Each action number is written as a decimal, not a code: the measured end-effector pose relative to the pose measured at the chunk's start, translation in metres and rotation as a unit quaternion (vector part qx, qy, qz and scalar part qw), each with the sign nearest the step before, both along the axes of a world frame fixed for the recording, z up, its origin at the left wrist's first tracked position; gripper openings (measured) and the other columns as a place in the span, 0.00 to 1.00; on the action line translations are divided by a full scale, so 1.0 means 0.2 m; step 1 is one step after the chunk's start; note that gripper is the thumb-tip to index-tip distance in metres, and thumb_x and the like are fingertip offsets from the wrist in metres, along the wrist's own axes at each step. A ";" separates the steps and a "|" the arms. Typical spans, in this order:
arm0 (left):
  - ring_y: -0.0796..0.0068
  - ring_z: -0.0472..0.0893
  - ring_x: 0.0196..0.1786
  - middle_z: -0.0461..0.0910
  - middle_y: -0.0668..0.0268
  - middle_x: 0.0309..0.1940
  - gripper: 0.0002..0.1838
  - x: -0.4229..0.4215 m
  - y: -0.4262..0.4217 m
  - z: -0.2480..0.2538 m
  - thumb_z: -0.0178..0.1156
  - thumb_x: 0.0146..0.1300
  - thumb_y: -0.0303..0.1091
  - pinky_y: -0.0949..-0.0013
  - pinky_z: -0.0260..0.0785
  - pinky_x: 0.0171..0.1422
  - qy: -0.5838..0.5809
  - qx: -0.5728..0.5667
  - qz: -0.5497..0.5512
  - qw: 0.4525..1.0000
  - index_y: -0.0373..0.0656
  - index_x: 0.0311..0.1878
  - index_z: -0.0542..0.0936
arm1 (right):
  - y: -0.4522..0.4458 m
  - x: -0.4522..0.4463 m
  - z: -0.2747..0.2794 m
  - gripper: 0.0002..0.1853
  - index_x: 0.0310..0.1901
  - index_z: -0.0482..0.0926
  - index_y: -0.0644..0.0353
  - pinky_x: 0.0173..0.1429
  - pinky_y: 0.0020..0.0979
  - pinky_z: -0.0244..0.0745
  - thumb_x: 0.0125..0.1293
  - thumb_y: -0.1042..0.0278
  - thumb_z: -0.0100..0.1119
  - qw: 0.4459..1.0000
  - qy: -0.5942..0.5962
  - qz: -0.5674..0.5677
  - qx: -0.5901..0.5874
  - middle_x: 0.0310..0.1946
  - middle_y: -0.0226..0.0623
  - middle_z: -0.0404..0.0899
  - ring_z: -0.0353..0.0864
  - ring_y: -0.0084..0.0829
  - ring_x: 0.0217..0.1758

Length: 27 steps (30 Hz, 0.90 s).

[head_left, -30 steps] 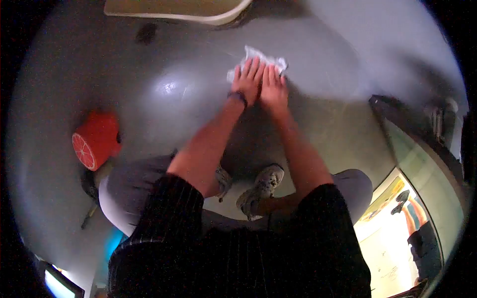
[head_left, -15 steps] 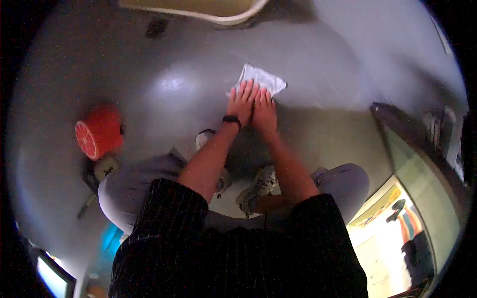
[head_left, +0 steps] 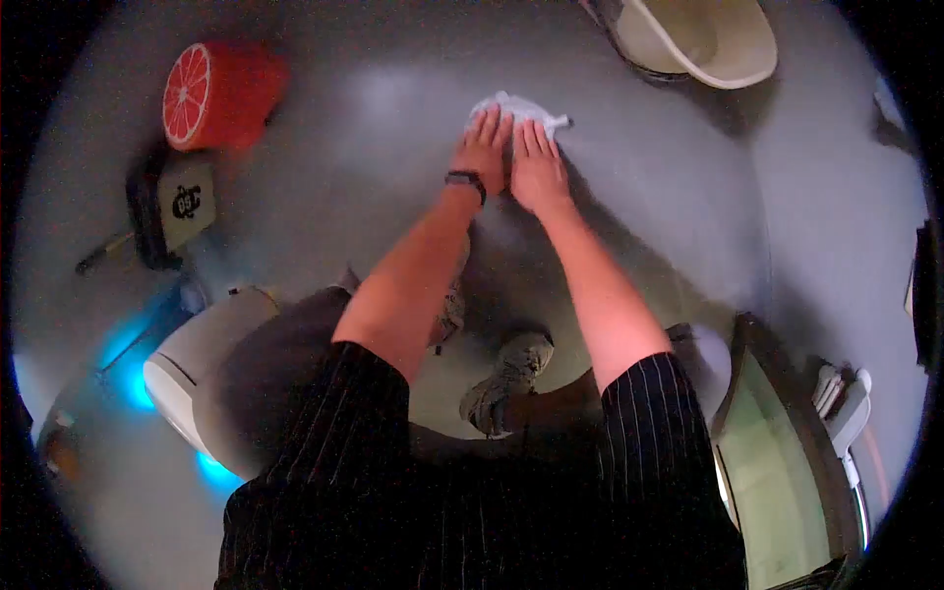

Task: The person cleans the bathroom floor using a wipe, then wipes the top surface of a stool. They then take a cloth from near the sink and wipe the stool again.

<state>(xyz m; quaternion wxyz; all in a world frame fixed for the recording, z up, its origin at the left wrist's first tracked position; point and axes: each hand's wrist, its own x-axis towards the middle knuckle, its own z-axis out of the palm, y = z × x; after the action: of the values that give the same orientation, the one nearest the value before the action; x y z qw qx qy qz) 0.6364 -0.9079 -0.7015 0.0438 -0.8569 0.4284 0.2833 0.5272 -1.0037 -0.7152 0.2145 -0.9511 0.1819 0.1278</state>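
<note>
1. Cloth is lying rumpled on floor between red citrus-print object and pale tub.
2. Left hand and right hand are pressing it, fingers outstretched, grasping nothing.
3. Its far edge is bunching beyond them.

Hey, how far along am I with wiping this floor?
Hard to say: no finished patch stands out on the floor. In hand: your left hand and right hand both lie on the white cloth, against the floor. Probably left, if you want it all wiped: the parts beside the red citrus-patterned object and the cream tub, away from the cloth.
</note>
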 end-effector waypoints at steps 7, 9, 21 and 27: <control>0.60 0.39 0.87 0.36 0.61 0.86 0.50 0.03 0.08 -0.07 0.56 0.68 0.50 0.47 0.37 0.86 -0.063 0.063 0.042 0.995 0.49 0.85 0.41 | 0.08 0.19 -0.08 0.31 0.78 0.59 0.62 0.85 0.46 0.45 0.76 0.62 0.41 0.999 -0.003 0.023 -0.046 0.82 0.42 0.53 0.49 0.41 0.85; 0.58 0.37 0.87 0.34 0.57 0.86 0.52 -0.09 0.12 -0.05 0.57 0.66 0.50 0.44 0.33 0.86 -0.041 0.071 0.085 0.993 0.45 0.85 0.39 | 0.13 0.02 -0.01 0.30 0.79 0.59 0.59 0.85 0.48 0.46 0.76 0.66 0.38 0.999 -0.010 0.025 -0.021 0.83 0.38 0.53 0.49 0.38 0.86; 0.52 0.62 0.79 0.56 0.57 0.81 0.32 -0.18 0.34 0.21 0.52 0.71 0.32 0.55 0.68 0.75 0.062 -0.056 0.130 0.988 0.44 0.78 0.62 | 0.18 0.06 0.26 0.27 0.68 0.73 0.59 0.72 0.42 0.73 0.66 0.74 0.57 0.998 0.002 -0.009 0.069 0.73 0.40 0.68 0.64 0.44 0.77; 0.55 0.51 0.84 0.45 0.61 0.85 0.34 -0.26 0.37 0.02 0.44 0.73 0.29 0.54 0.61 0.80 0.096 -0.087 0.108 0.986 0.46 0.82 0.53 | 0.26 -0.11 0.01 0.35 0.77 0.62 0.56 0.84 0.43 0.53 0.67 0.75 0.54 0.999 -0.012 0.022 0.022 0.82 0.44 0.50 0.48 0.46 0.85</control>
<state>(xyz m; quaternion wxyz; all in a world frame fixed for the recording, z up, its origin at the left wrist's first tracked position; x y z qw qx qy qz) 0.5848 -0.8343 -0.6982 -0.1035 -0.8676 0.3581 0.3291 0.5061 -0.9510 -0.7127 0.2347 -0.9513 0.1559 0.1253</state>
